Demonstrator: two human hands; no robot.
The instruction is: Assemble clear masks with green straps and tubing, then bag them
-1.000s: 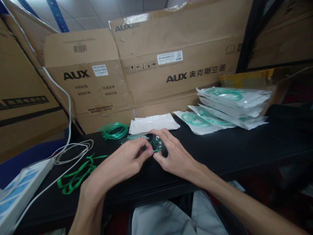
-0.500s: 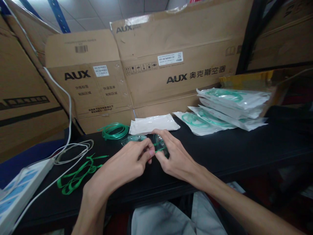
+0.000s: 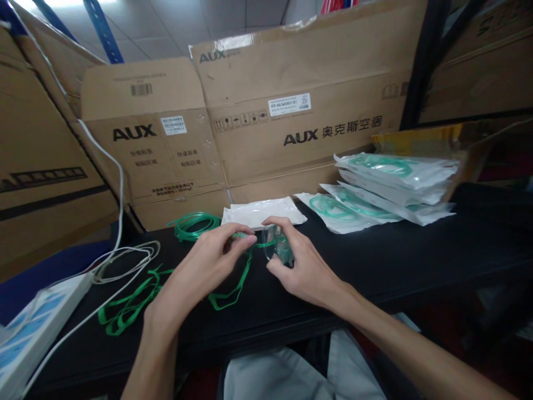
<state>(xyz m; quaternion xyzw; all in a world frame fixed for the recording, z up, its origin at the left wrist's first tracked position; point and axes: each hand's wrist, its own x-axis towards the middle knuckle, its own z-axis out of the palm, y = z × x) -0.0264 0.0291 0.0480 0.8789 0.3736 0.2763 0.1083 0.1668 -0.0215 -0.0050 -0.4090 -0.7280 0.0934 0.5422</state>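
My right hand (image 3: 308, 266) grips a clear, green-tinted face mask (image 3: 285, 249), thumb and fingers around its sides. My left hand (image 3: 212, 253) is closed, thumb against fingers, on a green elastic strap (image 3: 233, 300). One stretch of this strap runs across to the mask, and a loop hangs below the left fingers over the black table. A bundle of similar green straps (image 3: 133, 308) lies left of my left forearm. Behind the left hand rests a coil of green tubing (image 3: 195, 225).
A white packet (image 3: 264, 211) lies behind my hands. Several pouches with green tubing (image 3: 395, 166) are stacked at the right. Cardboard boxes (image 3: 250, 139) wall off the back. A white power strip (image 3: 37, 316) and white cable (image 3: 120, 211) occupy the left of the black table (image 3: 353, 272).
My left hand has moved slightly up and left, drawing the strap away from the mask. A strap loop now hangs below it. The mask has turned in my right hand.
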